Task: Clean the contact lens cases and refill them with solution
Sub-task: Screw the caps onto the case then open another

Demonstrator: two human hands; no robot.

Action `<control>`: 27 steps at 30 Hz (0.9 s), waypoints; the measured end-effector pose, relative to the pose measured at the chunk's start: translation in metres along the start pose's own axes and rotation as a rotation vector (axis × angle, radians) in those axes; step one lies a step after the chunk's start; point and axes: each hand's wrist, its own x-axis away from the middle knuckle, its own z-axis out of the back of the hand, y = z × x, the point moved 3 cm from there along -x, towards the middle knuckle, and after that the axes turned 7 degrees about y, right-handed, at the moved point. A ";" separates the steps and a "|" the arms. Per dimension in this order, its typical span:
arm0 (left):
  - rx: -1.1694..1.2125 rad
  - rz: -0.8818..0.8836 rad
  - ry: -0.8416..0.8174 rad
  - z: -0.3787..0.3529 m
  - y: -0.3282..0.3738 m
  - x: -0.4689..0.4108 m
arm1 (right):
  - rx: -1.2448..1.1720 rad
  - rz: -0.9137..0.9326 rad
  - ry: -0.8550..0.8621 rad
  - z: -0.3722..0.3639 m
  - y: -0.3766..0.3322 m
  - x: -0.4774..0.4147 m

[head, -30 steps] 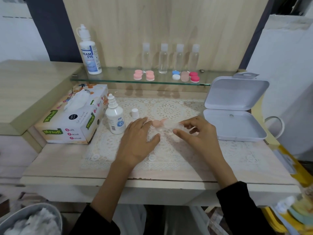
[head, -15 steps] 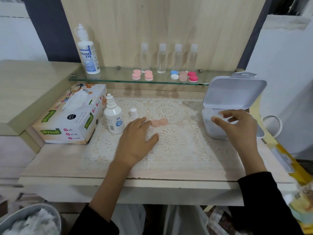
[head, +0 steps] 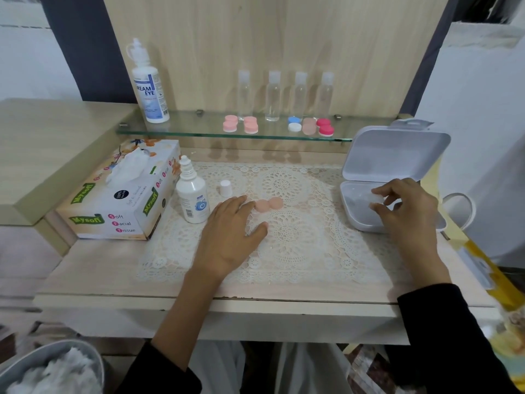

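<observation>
The left hand (head: 230,237) lay flat, fingers straight, on the white lace mat (head: 298,251) covering the pale wooden surface (head: 113,274). Its fingertips were just beside the peach twin-cup contact lens case (head: 268,205). The right hand (head: 406,211) hung over the open white hinged plastic box (head: 355,217), its curled fingers pinching a small translucent piece (head: 375,198) too blurred to identify. A small white solution bottle (head: 193,200) stood uncapped nearby.

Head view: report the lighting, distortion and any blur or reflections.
Head view: soft, even light, only faint shadow under the left hand; the wide lens bows the table edge; the glass shelf shows dim reflections of the clear bottles below it; the right hand over the white box is slightly smeared, so whether it holds anything cannot be told.
</observation>
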 end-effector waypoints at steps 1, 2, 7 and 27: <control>0.002 0.000 0.000 0.000 0.000 0.000 | 0.001 0.005 -0.001 0.000 0.000 0.000; 0.003 0.002 0.000 0.000 0.000 0.000 | 0.002 0.010 -0.003 0.000 -0.001 0.000; 0.004 0.001 0.004 0.000 -0.001 0.000 | 0.027 0.024 -0.002 0.002 -0.002 0.001; 0.045 0.010 -0.002 0.001 0.000 -0.001 | -0.290 -0.134 -0.256 -0.040 -0.071 0.027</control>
